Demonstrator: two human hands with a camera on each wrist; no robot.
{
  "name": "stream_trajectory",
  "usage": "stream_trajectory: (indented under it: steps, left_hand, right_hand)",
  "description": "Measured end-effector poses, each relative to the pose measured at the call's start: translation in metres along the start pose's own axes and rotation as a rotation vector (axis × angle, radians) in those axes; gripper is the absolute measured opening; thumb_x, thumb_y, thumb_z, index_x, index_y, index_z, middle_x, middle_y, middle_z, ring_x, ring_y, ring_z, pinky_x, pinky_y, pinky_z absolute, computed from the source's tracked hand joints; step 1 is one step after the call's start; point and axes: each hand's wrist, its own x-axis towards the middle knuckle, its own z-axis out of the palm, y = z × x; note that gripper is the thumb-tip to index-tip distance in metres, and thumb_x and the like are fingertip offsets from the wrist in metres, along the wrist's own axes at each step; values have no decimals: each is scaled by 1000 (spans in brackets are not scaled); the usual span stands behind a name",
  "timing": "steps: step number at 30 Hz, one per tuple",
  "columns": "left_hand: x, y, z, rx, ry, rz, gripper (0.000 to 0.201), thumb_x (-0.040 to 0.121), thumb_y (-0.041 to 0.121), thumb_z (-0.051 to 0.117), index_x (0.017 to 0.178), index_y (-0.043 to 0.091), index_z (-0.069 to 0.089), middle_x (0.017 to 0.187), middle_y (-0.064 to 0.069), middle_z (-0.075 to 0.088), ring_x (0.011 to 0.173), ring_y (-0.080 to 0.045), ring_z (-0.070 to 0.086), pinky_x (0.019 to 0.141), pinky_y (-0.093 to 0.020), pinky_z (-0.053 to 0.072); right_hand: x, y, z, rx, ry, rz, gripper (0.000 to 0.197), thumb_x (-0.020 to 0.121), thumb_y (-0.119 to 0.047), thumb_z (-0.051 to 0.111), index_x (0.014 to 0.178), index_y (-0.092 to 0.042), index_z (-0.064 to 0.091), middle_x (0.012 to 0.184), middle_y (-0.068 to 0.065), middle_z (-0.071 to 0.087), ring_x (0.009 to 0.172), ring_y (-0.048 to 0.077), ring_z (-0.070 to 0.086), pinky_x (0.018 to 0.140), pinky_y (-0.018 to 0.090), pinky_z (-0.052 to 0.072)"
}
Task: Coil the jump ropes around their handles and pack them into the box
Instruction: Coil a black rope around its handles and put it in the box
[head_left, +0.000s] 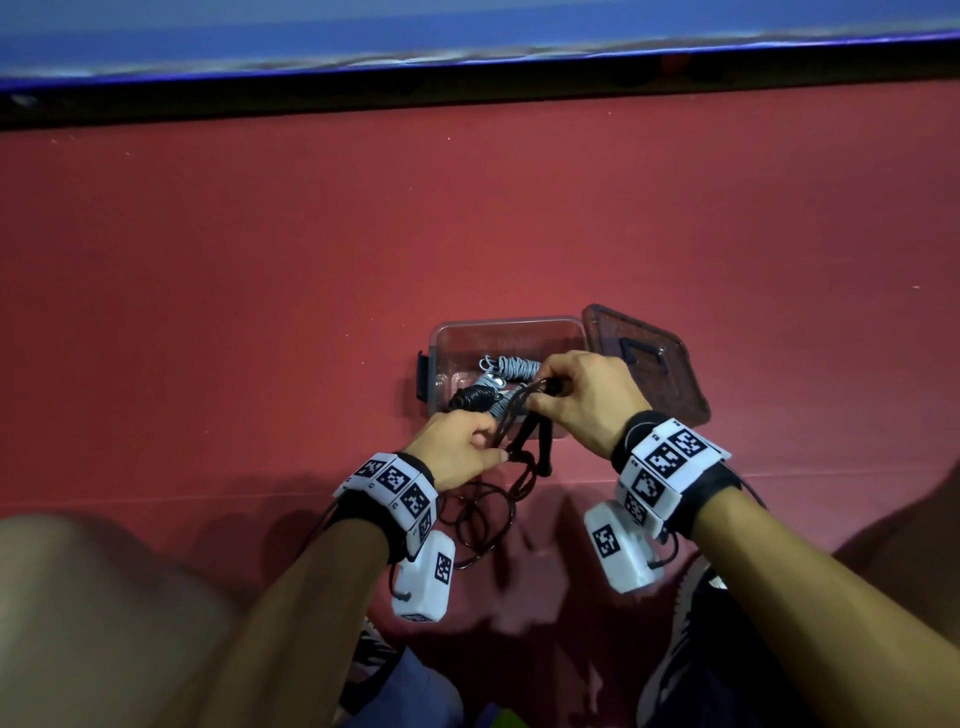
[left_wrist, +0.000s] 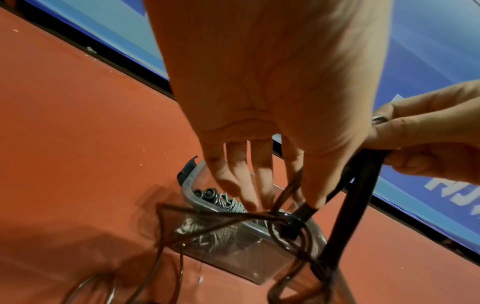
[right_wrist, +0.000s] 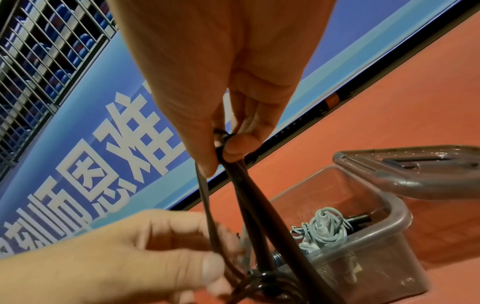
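Above the near edge of the clear box (head_left: 506, 332) on the red floor (head_left: 260, 260), the right hand (head_left: 587, 395) pinches the 2 stiff black handles (right_wrist: 262, 205) at their tops, while the left hand (head_left: 457, 449) pinches the thin, limp, light, springy dark cord (head_left: 519, 483), best gripped beside the wraps.

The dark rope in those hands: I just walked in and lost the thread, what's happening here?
A person is winding a dark jump rope around its black handles. The right hand pinches the handles' top ends; the left hand holds the cord lower down. Loose loops lie on the red floor. Behind the hands, the clear box is open, lid beside it, with a coiled grey rope and another black-handled one inside.
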Motion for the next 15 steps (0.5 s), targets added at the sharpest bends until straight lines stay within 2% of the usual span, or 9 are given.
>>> stream_trajectory:
  steps: [2,5,7,10,12,15]
  left_hand:
    - [-2,4,0,-45,42,46,11,87,32,73,89,22,68,69,2,65,57,-6,51,76,-32,55]
    - [-3,12,-3,-109,138,97,5,89,29,72,94,29,72,59,14,57,52,-1,46,61,-22,45]
    - [-2,15,-4,-104,173,121,5,92,26,70,91,24,74,59,13,54,52,-1,44,59,-18,40]
    - [-2,15,-3,-89,168,121,20,91,24,69,73,17,64,60,9,51,55,-6,41,62,-22,41]
    - [-1,17,-3,-84,142,95,30,90,25,70,65,22,55,54,12,47,51,-5,40,59,-23,40]
    - [-1,19,-3,-61,99,68,30,93,29,67,66,22,54,49,12,45,48,-6,39,59,-29,38]
  right_hand:
    - [-1,-1,4,-15,-25,-5,18,84,-32,76,79,-18,66,80,-7,63,75,13,58,62,21,37]
    - [-2,-2,7,-1,-55,26,17,84,-33,75,83,-16,71,79,-2,69,75,15,62,66,25,44]
    - [-2,-2,6,9,-57,41,13,84,-31,74,86,-18,72,78,-3,70,76,15,64,66,23,45]
    - [-3,-4,3,8,-40,28,9,83,-24,71,91,-21,72,82,-3,71,79,15,64,66,18,39]
    - [-3,-6,2,4,-14,-2,13,82,-19,70,95,-18,72,87,-1,71,81,16,64,69,17,40]
    - [-3,-7,2,16,13,-44,16,81,-15,70,97,-15,72,94,-1,66,82,15,60,73,16,39]
